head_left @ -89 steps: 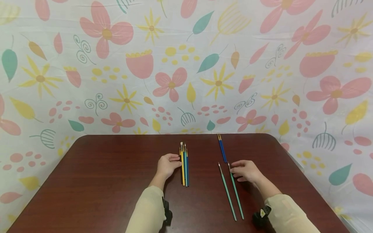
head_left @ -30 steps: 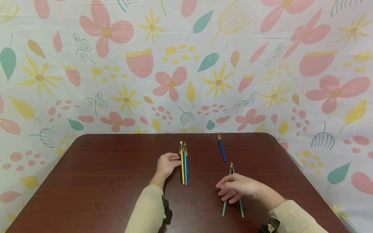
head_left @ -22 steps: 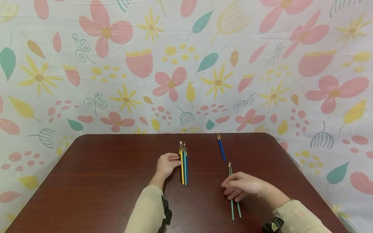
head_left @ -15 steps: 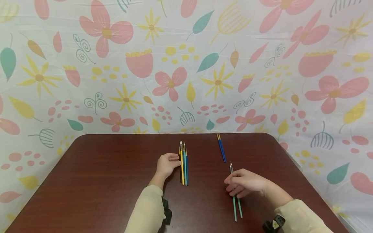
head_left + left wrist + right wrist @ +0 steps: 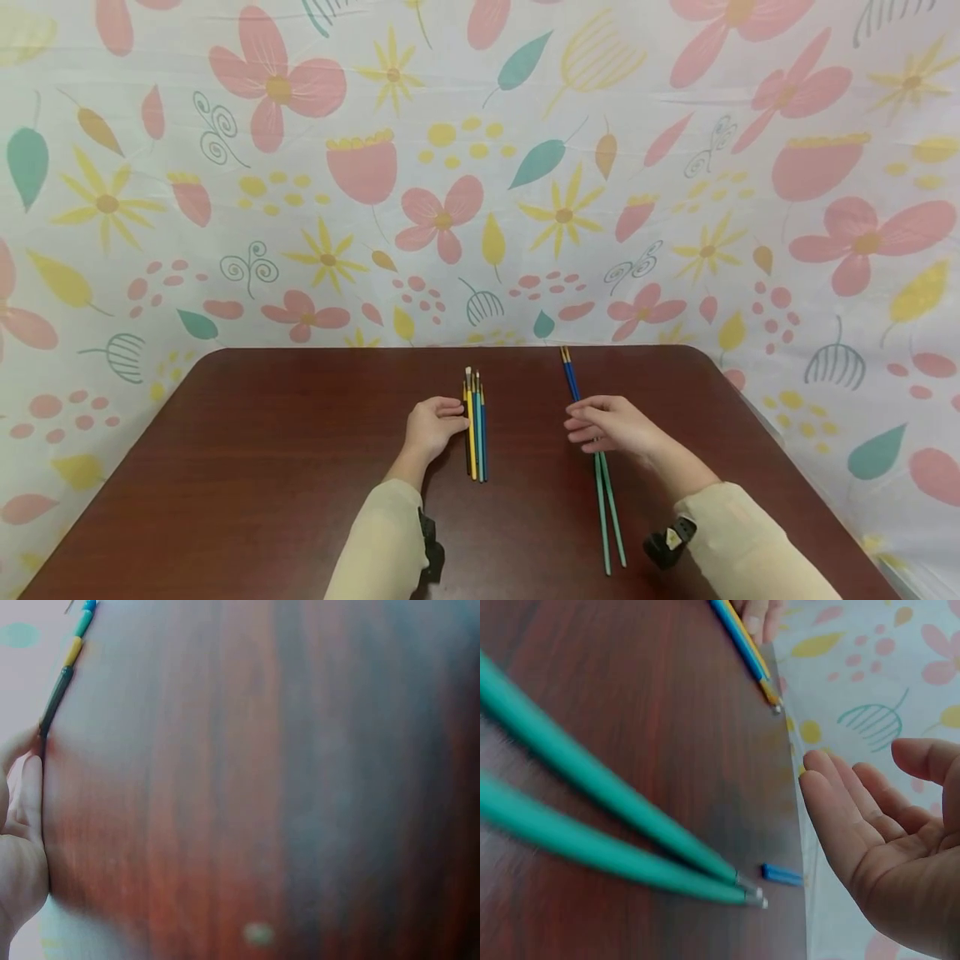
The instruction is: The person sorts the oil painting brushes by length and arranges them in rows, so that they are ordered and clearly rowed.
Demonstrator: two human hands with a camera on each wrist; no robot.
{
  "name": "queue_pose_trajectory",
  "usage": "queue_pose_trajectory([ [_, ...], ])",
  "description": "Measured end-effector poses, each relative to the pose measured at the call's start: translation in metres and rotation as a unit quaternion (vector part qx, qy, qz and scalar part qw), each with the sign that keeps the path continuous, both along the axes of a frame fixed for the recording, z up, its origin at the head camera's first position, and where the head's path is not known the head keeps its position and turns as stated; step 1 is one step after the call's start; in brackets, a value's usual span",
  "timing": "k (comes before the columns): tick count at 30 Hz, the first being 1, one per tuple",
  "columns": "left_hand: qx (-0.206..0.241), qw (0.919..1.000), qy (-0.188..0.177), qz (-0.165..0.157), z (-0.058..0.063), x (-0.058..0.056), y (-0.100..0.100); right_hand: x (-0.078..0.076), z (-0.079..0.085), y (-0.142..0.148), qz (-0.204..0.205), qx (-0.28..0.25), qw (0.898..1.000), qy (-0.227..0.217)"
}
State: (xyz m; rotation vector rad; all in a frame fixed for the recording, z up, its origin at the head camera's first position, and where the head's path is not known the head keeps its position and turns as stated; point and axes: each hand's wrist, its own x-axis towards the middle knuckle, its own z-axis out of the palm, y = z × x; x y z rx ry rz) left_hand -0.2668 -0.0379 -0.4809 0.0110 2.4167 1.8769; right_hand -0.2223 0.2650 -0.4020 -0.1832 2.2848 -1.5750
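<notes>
A bundle of several paintbrushes (image 5: pixel 480 433), with yellow, teal, blue and dark handles, lies on the table pointing away from me. My left hand (image 5: pixel 433 429) rests along its left side, fingertips at the dark paintbrush (image 5: pixel 56 701). Two green paintbrushes (image 5: pixel 604 508) lie further right, close together at their tips and slightly spread at the handle ends. Over their tips hovers my right hand (image 5: pixel 615 429), fingers loosely bent and holding nothing in the right wrist view. Its fingertips overlap the near end of two blue paintbrushes (image 5: pixel 571 375) in the head view.
The dark red-brown table (image 5: pixel 300 500) has rounded far corners. A white cloth with flowers (image 5: pixel 442 218) hangs right behind its far edge. Both forearms wear pale sleeves with a black wrist device (image 5: pixel 670 542).
My right hand has brought the left green paintbrush over beside the other one, then let go and moved away from me toward the blue paintbrushes. My left hand has stayed in place.
</notes>
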Motion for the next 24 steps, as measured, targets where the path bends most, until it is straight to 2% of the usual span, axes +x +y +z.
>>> queue_pose_trajectory([
  [17,-0.005,1.0000,0.001,-0.003,-0.001,0.000,-0.002,-0.037,-0.014,-0.055,-0.036,-0.021,0.999,-0.003],
  [24,-0.014,0.9999,0.008,-0.003,-0.002,-0.001,0.000,-0.048,-0.026,-0.078,-0.080,-0.033,0.996,-0.026],
])
